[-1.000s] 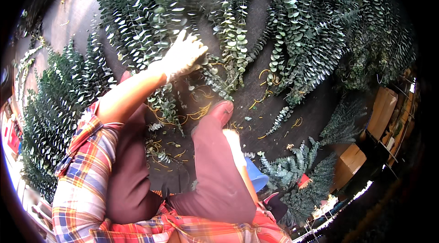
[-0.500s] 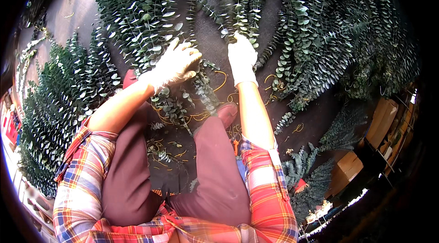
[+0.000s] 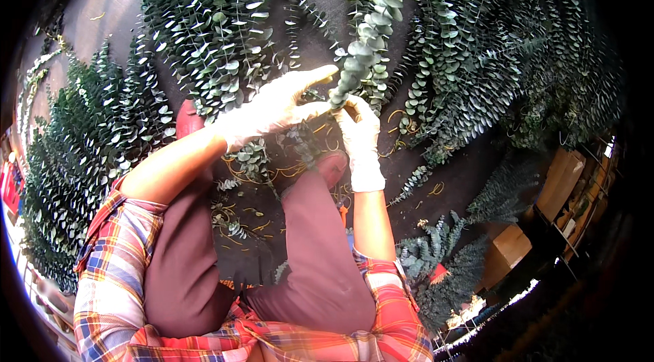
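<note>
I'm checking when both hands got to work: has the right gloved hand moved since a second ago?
Yes. The right hand was out of view a second ago; it has come up past the right knee to the eucalyptus stem, beside the left hand.

Floral workshop; heaped eucalyptus stems [image 3: 211,28]
</note>
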The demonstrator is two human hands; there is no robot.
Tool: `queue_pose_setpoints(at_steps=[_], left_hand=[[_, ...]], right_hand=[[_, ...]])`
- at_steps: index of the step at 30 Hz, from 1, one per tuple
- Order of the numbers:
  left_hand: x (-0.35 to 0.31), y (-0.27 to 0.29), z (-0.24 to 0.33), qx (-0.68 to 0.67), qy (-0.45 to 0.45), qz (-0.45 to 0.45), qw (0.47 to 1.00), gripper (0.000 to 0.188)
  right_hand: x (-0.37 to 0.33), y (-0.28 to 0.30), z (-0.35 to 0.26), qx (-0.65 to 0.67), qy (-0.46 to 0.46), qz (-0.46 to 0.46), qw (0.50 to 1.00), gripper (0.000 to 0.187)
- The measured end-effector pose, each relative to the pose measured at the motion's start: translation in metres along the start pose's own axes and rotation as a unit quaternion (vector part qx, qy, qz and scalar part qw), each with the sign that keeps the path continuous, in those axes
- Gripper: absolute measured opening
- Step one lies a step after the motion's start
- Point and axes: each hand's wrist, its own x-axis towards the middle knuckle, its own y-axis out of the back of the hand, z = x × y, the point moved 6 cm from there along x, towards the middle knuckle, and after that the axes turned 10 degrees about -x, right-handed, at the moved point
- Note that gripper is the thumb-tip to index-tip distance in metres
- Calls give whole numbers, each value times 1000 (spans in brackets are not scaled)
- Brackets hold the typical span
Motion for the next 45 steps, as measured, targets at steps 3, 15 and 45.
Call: queue_pose_setpoints(at_steps=[3, 15, 45], left_hand=[[5, -13, 12, -130, 98, -94, 982, 42], [0, 30, -32, -311, 190, 129, 922, 31], [-1, 39, -43, -367, 199, 204, 886, 45]], right_hand=[[-11, -7, -11, 59, -9, -28, 998, 24], [49, 22, 2, -112, 31, 98, 988, 31], [5, -41, -39, 57, -9, -49, 997, 47]])
